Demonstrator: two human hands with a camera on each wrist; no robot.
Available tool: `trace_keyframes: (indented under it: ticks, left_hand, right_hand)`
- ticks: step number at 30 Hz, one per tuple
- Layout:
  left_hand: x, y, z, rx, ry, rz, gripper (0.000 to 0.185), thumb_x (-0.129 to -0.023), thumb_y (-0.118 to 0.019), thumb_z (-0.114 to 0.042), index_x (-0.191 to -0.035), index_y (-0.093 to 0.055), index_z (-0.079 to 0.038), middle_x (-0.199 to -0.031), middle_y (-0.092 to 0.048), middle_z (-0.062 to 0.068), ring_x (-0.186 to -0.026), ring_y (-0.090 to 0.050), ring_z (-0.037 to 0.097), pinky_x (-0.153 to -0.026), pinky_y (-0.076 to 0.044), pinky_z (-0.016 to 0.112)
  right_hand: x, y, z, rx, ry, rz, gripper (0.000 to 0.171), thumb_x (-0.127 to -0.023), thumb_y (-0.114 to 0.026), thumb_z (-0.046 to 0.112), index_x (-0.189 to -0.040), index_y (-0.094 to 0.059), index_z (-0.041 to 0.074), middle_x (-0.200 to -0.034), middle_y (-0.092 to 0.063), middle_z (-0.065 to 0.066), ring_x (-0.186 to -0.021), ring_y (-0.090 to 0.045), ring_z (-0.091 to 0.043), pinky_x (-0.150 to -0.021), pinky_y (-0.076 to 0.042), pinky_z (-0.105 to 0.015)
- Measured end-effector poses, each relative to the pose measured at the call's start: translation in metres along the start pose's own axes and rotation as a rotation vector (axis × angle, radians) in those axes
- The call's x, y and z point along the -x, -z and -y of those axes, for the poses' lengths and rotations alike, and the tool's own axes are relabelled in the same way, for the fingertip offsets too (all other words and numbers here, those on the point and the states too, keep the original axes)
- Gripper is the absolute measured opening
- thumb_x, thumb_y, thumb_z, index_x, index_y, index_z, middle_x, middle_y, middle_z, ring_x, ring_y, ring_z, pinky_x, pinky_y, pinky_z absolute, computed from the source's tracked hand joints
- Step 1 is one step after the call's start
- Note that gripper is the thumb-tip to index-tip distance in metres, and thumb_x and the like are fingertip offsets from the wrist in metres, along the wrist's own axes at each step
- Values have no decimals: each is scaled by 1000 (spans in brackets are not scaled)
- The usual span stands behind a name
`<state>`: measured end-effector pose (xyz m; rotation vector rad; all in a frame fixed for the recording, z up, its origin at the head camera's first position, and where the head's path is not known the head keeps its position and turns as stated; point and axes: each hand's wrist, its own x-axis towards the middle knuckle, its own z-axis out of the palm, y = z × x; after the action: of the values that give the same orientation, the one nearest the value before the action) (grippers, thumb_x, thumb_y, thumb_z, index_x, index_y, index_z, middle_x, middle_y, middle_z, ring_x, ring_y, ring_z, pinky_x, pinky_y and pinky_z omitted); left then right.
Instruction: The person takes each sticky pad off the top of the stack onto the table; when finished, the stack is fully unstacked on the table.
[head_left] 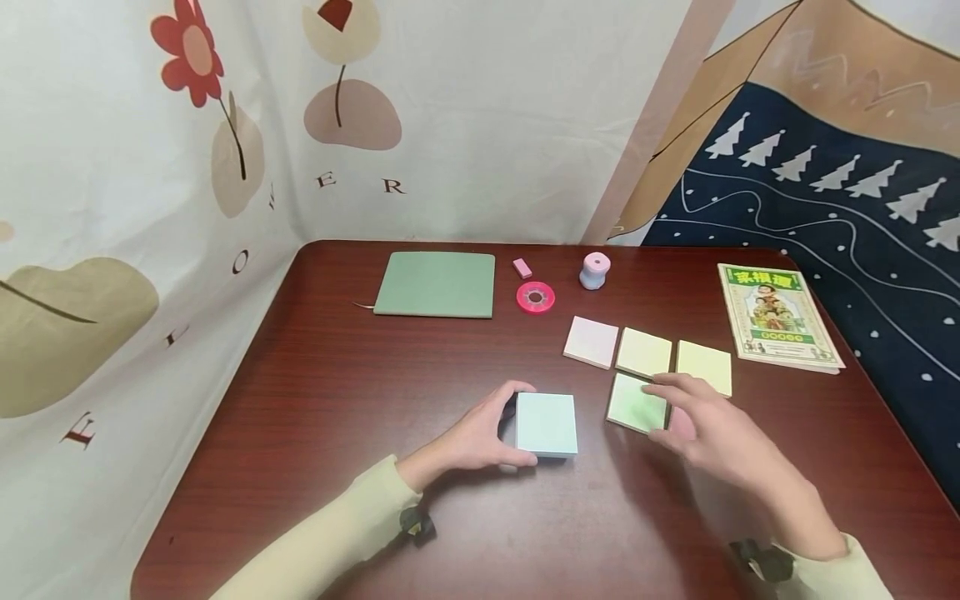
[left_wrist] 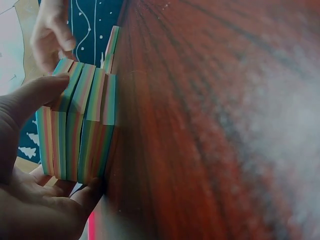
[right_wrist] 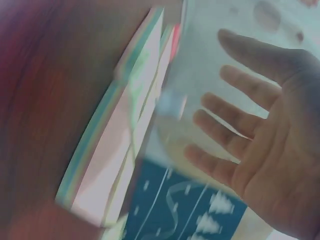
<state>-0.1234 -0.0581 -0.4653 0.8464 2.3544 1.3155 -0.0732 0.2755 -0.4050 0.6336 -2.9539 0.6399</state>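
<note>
My left hand (head_left: 483,433) grips a stack of sticky note pads (head_left: 546,422), thumb on one side and fingers on the opposite side. In the left wrist view the stack's striped edges (left_wrist: 75,145) show several pads piled slightly unevenly. My right hand (head_left: 716,433) hovers with spread fingers over a pale green pad (head_left: 633,406) and a pink pad (head_left: 682,423), which it partly hides. The right wrist view shows its palm with nothing in it. Just behind lie a pale pink pad (head_left: 591,342), a cream pad (head_left: 643,352) and a yellow pad (head_left: 703,365).
A green notebook (head_left: 435,285) lies at the back left of the dark red table (head_left: 337,383). Beside it are a small pink block (head_left: 522,268), a pink ring-shaped roll (head_left: 536,297) and a pink-and-blue spool-shaped object (head_left: 595,271). At the right lies an illustrated booklet (head_left: 780,317).
</note>
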Motion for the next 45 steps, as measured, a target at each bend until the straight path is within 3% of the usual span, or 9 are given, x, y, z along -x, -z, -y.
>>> trace_keyframes:
  ticks: [8,14,26,36,41,45]
  left_hand:
    - [0,0,2,-12,-2,7,87,-67,-90,-22,-137,-40,-17,-123,-54,-4,-110,-50,12,-97,-42,35]
    - [0,0,0,-45,-6,15,88,-69,-89,-24,-140,-38,-16,-131,-52,-1,-112,-50,13,-95,-43,35]
    - [1,0,0,-73,40,19,87,-71,-88,-26,-141,-39,-13,-136,-49,1,-117,-48,14,-101,-41,36]
    - [-1,0,1,-42,-1,6,85,-68,-89,-21,-138,-41,-11,-131,-52,0,-118,-50,13,-101,-42,34]
    - [-2,-2,2,-2,-7,5,84,-67,-89,-16,-136,-42,-7,-130,-52,3,-120,-51,14,-105,-40,31]
    - [-2,-3,3,15,-7,1,83,-67,-90,-14,-135,-43,-7,-128,-52,2,-121,-50,13,-106,-38,30]
  right_hand:
    - [-37,-36,53,-41,267,57,69,-78,-82,36,-137,-56,13,-144,-46,-12,-129,-45,-27,-101,-43,-47]
    - [-55,-52,72,-36,352,124,75,-78,-81,43,-141,-52,15,-148,-41,-10,-133,-39,-25,-104,-40,-45]
    - [-66,-59,77,-33,341,161,67,-77,-82,35,-136,-56,17,-139,-48,-6,-114,-51,-20,-90,-49,-37]
    - [-65,-48,70,-31,282,189,63,-77,-82,38,-133,-59,20,-131,-52,-3,-109,-53,-18,-86,-50,-35]
    - [-69,-25,50,-105,197,178,63,-75,-84,35,-132,-60,20,-132,-52,-3,-114,-51,-21,-87,-50,-40]
    - [-83,-5,14,-112,128,115,65,-75,-85,26,-134,-59,18,-134,-51,-8,-114,-50,-27,-83,-49,-44]
